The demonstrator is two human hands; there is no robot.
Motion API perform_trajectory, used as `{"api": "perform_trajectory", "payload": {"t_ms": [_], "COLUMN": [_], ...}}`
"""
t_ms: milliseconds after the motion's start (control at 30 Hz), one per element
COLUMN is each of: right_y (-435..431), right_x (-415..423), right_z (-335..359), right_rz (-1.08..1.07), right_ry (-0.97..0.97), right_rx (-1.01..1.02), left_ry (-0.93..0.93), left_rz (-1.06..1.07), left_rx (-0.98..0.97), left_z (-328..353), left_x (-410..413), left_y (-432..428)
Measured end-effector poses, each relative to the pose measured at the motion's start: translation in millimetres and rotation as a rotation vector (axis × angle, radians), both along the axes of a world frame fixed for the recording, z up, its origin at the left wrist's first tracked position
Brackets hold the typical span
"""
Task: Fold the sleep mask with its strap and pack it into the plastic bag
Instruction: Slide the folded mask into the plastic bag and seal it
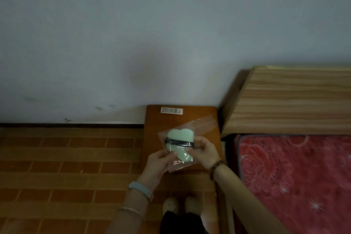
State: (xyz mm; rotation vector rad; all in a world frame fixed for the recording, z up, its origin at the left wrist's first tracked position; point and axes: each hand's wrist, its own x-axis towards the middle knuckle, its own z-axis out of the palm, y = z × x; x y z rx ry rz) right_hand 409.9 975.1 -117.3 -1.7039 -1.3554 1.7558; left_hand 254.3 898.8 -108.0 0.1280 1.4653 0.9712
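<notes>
Pale slippers (181, 205) at the near edge, toes pointing away, planted on red-brown brick-pattern flooring (66, 157). Just beyond, two bare forearms reaching forward: a light blue band (141, 189) and a thin bracelet on the left wrist, a dark beaded bracelet (216, 166) on the right. Left hand (158, 163) closed in a pinch on the near left edge of the clear plastic bag (201, 125), thumb on top and the other fingers tucked beneath the film. Right hand (204, 151) gripping the bag's right side, thumb and fingertips pressed together through the plastic near the end of the dark strap (179, 142). Held between both hands above the wooden bedside stand (152, 138), tilted, mouth toward the far right. Inside the bag, the pale green sleep mask (180, 135), folded into a rounded, heart-like bundle with the strap wrapped across its middle, sitting in the near left part of the bag; far right part of the bag flat and bare. Cannot tell whether the bag's mouth is sealed. Farther back on the stand, a white remote control (171, 110) lying flat close to the wall. To the right, a red floral blanket (296, 176) spread over the bed, with a light wood headboard (294, 100) rising behind it. Farthest, a plain grey-white wall (152, 34) with a dark skirting line along its foot at the left.
</notes>
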Motion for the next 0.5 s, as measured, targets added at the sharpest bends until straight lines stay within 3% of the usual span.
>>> {"api": "perform_trajectory", "payload": {"t_ms": [267,500], "right_y": [42,91], "right_x": [3,7], "right_z": [-87,-180], "right_rz": [-0.136,-0.209], "right_ry": [-0.147,-0.256], "right_rx": [-0.079,-0.004], "left_ry": [0.214,0.358], "left_rz": [-0.066,-0.109], "left_rx": [-0.077,-0.063], "left_z": [-87,-185], "left_x": [0,9], "left_y": [58,117]}}
